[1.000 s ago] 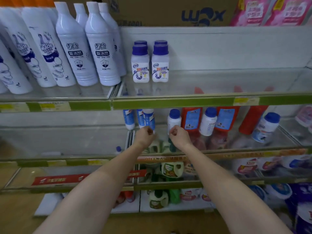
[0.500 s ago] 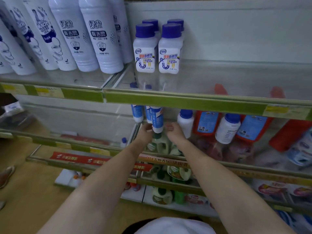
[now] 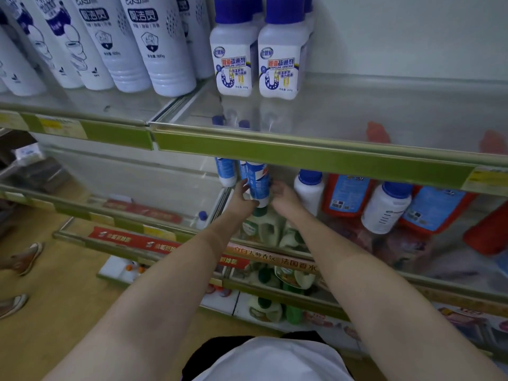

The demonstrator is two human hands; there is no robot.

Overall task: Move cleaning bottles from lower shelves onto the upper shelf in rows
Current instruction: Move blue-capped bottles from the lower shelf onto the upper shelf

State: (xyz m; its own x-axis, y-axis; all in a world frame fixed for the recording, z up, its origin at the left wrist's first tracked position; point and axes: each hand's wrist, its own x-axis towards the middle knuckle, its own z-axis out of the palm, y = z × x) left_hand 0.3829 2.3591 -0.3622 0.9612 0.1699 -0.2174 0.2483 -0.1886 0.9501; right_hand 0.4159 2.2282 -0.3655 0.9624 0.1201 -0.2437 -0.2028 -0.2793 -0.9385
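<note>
The upper shelf [image 3: 384,116] runs across the view behind its green front rail [image 3: 302,154], and on it two blue-capped drain-cleaner bottles [image 3: 257,55] stand upright side by side at the left of a wide bare stretch of glass, with more blue caps just behind them; to their left stands a row of tall white toilet-cleaner bottles [image 3: 154,42]. On the lower shelf [image 3: 450,273], below the rail, are a few white blue-capped bottles [image 3: 309,188] and red pouches [image 3: 347,195]. Both hands reach under the rail to one blue-labelled bottle [image 3: 257,184], its long axis close to upright and its top hidden behind the rail. The left hand [image 3: 242,198] has its grip curled round the bottle's left side near the base; the right hand [image 3: 283,195] touches its right side, fingers loosely bent, though whether they truly clasp it cannot be told. The bottle lies straight ahead between the hands, about equally near each. I judge the lift must first bring it out toward the person, clear of the rail, then up and right of the standing pair.
</note>
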